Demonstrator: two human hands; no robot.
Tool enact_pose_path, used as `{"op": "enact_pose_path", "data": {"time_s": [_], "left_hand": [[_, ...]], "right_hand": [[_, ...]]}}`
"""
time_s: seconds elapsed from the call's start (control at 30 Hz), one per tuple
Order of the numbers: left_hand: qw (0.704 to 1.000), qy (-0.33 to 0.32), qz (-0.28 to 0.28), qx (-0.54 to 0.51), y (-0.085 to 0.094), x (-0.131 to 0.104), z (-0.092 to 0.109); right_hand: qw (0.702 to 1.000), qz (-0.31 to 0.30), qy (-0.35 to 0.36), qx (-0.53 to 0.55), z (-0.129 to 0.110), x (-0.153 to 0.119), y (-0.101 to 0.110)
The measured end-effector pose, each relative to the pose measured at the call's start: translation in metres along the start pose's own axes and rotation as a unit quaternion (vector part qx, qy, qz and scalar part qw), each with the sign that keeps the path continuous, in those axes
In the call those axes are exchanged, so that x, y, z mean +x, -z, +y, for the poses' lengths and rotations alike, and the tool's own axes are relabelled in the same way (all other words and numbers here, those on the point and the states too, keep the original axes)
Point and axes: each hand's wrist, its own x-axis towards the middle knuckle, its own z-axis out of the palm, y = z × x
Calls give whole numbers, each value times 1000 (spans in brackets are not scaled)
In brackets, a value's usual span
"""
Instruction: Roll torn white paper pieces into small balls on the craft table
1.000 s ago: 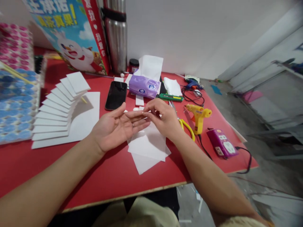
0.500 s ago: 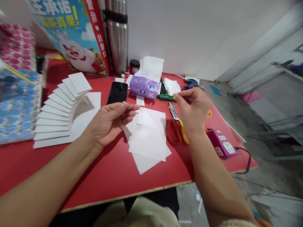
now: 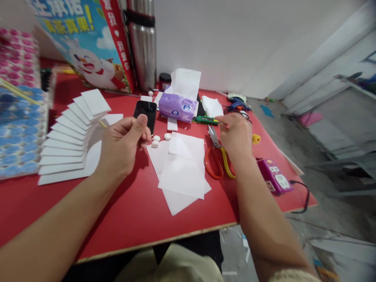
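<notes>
My left hand (image 3: pixel 125 143) is closed, thumb on top of curled fingers, just in front of the black phone (image 3: pixel 147 113); whatever may be inside is hidden. Beside its fingertips lie several small white round pieces (image 3: pixel 155 144), at the upper edge of the white paper sheets (image 3: pixel 182 172). My right hand (image 3: pixel 236 135) is closed with thumb and index finger together, close to the end of the green utility knife (image 3: pixel 205 120). Whether it touches the knife I cannot tell. Just left of that wrist lie scissors (image 3: pixel 216 156) with red and yellow handles, blades apart.
A purple tissue pack (image 3: pixel 178 105) stands behind the sheets. Fanned white boards (image 3: pixel 63 147) lie at left, next to blue and pink flower trays (image 3: pixel 20 129). A steel flask (image 3: pixel 143 55) and printed box (image 3: pixel 88 47) stand behind. At right is a purple device (image 3: pixel 274 176) with a cable.
My left hand has drawn back to the left and curled up, exposing the white round pieces on the table. My right hand has lowered slightly and turned, fingers pointing toward the knife.
</notes>
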Motion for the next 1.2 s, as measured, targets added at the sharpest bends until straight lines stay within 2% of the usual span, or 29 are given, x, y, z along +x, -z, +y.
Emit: {"op": "enact_pose_path", "data": {"time_s": [0.07, 0.17, 0.3, 0.4, 0.47, 0.5, 0.57, 0.63, 0.67, 0.73, 0.77, 0.9, 0.97, 1.03, 1.1, 1.2], "left_hand": [[997, -26, 20, 73, 4, 3, -1], [980, -42, 11, 196, 11, 7, -2], [917, -79, -58, 386, 17, 9, -6], [884, -99, -120, 440, 18, 8, -8], [876, -109, -140, 448, 15, 6, -8], [883, -111, -137, 434, 13, 5, -8], [923, -89, -122, 354, 9, 1, -6], [970, -2, -143, 198, 4, -3, -4], [978, 47, -163, 121, 2, -5, -4], [971, 125, -204, 9, 0, -9, -3], [963, 150, -221, -22, -1, -10, -3], [940, 212, -252, -92, -2, -10, -1], [926, 253, -249, -130, -3, -9, 1], [907, 300, -236, -176, -4, -7, 3], [889, 335, -223, -217, -4, -6, 4], [870, 363, -219, -251, -4, -6, 3]], "right_hand": [[1000, 6, -6, 19, -5, -2, -1], [998, 26, 8, 60, -16, -7, -4], [986, 3, 82, 144, -32, -17, -16], [973, -7, 117, 198, -42, -23, -22], [965, -13, 129, 229, -49, -26, -23], [961, -17, 131, 242, -52, -27, -23], [951, -43, 124, 279, -60, -30, -22], [925, -108, 106, 347, -68, -33, -20], [906, -155, 102, 380, -72, -34, -19], [879, -234, 107, 401, -78, -37, -18], [881, -253, 113, 383, -80, -38, -18], [927, -256, 139, 236, -79, -40, -18], [927, -262, 160, 214, -75, -38, -17], [912, -274, 167, 256, -72, -36, -15], [883, -305, 149, 323, -71, -33, -13], [827, -365, 67, 422, -71, -31, -9]]}}
